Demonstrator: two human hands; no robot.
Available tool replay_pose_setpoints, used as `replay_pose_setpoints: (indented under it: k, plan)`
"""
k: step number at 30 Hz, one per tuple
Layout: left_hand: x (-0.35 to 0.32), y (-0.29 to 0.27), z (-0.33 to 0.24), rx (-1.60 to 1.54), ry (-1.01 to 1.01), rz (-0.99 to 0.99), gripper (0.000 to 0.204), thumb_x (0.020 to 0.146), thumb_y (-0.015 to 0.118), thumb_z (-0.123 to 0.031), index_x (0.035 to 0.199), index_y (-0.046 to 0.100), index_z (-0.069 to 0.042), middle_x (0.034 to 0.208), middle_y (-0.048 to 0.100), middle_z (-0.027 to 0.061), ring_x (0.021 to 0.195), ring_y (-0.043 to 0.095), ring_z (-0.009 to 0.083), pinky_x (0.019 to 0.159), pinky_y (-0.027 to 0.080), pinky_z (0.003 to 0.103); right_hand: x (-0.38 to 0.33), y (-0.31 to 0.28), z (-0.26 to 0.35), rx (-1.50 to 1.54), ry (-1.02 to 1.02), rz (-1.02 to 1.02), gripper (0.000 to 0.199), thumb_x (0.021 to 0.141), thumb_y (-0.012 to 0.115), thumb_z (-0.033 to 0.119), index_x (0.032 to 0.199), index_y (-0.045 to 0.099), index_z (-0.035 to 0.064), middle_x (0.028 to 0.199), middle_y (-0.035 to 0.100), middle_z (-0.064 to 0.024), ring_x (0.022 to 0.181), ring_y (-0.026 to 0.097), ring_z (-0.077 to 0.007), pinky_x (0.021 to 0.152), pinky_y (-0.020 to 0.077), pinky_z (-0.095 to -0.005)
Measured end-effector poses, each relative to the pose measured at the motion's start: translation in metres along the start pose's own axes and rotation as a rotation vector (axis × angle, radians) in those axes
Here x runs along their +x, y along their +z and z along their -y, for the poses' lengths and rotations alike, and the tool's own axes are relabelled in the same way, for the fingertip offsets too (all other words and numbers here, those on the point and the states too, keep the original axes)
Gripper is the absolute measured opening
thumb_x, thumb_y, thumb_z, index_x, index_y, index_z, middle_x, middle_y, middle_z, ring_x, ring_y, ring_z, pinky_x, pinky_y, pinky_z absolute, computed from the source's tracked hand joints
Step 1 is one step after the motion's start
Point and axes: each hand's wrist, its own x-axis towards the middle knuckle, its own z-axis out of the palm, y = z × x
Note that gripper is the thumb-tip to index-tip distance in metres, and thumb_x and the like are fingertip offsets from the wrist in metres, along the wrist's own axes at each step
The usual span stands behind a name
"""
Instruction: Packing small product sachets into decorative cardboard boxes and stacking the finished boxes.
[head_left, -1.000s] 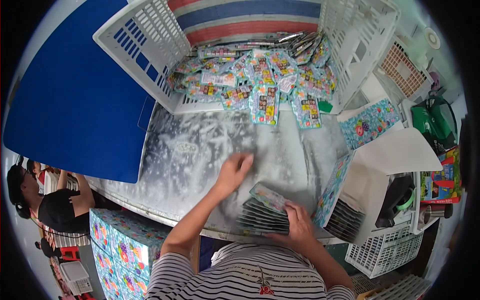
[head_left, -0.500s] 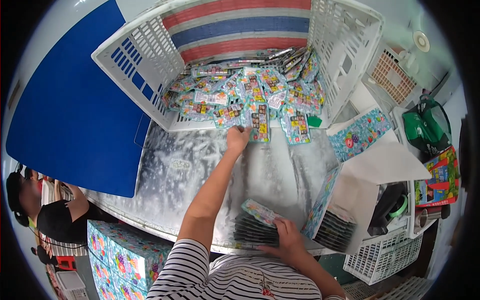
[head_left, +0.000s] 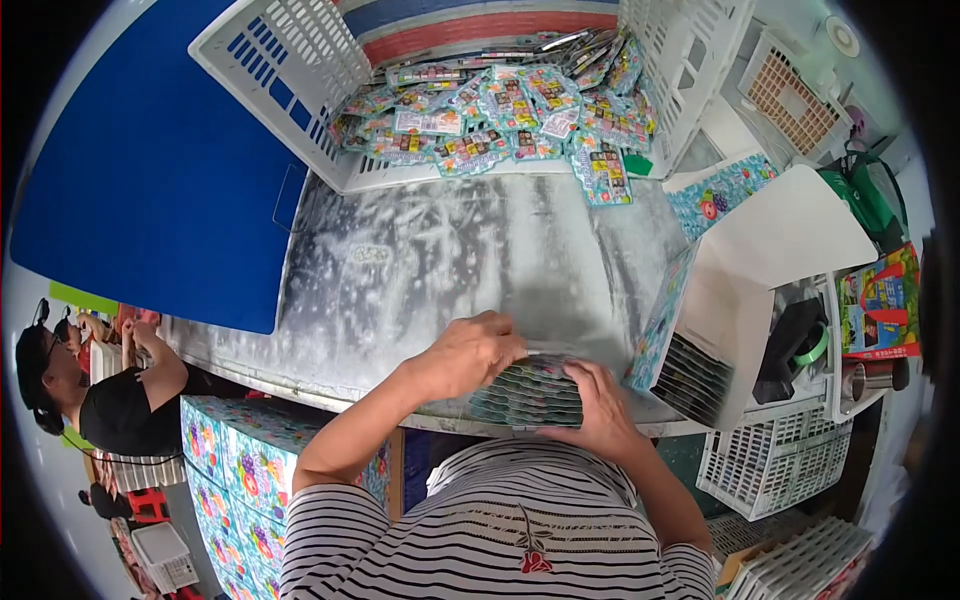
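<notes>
A stack of flat, colourful sachets stands near the table's front edge, with several edges layered towards me. My right hand is closed round its right end, thumb low and fingers over the top. At the stack's upper left, my left hand is closed, fingertips pinching a sachet at the top edge; the hand mostly hides it. Many loose sachets lie in the tipped white plastic crate at the back. One sachet hangs over the crate's front edge.
To the right, an open printed carton holds a row of sachets. A blue board covers the left side. Printed cartons are piled at lower left. Another person works at far left. A white basket stands at lower right.
My left hand has come back from the crate to the stack, and a sachet from the crate's front edge is gone from there. My right hand stays on the stack. The view has tilted down.
</notes>
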Motion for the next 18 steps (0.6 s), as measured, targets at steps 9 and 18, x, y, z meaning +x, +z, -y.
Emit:
replay_pose_setpoints:
  k: [9, 18]
  plan:
    - [-0.023, 0.064, 0.028, -0.718, -0.225, -0.142, 0.042, 0.095, 0.053, -0.040, 0.106, 0.066, -0.001, 0.111, 0.062, 0.0112, 0.108, 0.057, 0.0231, 0.093, 0.045, 0.036, -0.021, 0.019, -0.002, 0.164, 0.027, -0.287, 0.127, 0.048, 0.092, 0.044, 0.142, 0.018, 0.0012, 0.141, 0.024, -0.0232, 0.131, 0.030, -0.0361, 0.108, 0.0295, -0.0460]
    - [-0.048, 0.099, 0.024, -0.959, -0.231, -0.451, 0.086, 0.092, 0.023, -0.069, 0.140, 0.036, 0.001, 0.141, 0.043, 0.0143, 0.128, 0.041, 0.0247, 0.108, 0.030, 0.037, 0.013, 0.029, -0.030, 0.342, -0.031, -0.159, 0.115, 0.057, 0.089, 0.033, 0.141, 0.019, 0.0022, 0.146, 0.027, -0.0209, 0.135, 0.030, -0.0333, 0.111, 0.0263, -0.0429]
